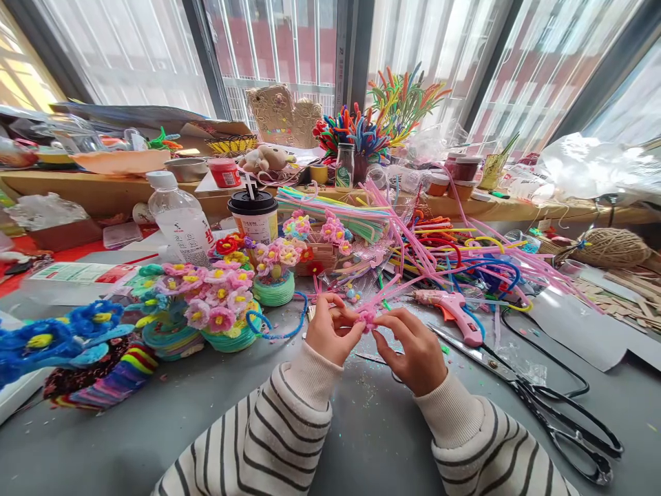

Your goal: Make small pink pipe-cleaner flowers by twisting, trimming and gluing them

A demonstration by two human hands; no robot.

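Between my two hands, above the grey table [361, 441], is a small pink pipe-cleaner flower [366, 317] with loose pink stems sticking up and away from it. My left hand [333, 327] pinches its left side between thumb and fingers. On the other side, my right hand [413, 346] holds its right edge with the fingertips. Just past the right hand lies a pink hot glue gun [454, 310]. Large black-handled scissors [537, 399] rest open to the right. A smaller metal tool, partly covered, lies beneath my hands.
Finished pipe-cleaner flower pots [222, 324] stand at left, with a blue flower piece [51, 341] nearer. Behind them are a plastic bottle [178, 217] and a lidded cup [254, 213]. Loose pipe cleaners [438, 255] heap at back right, near a twine ball [614, 241].
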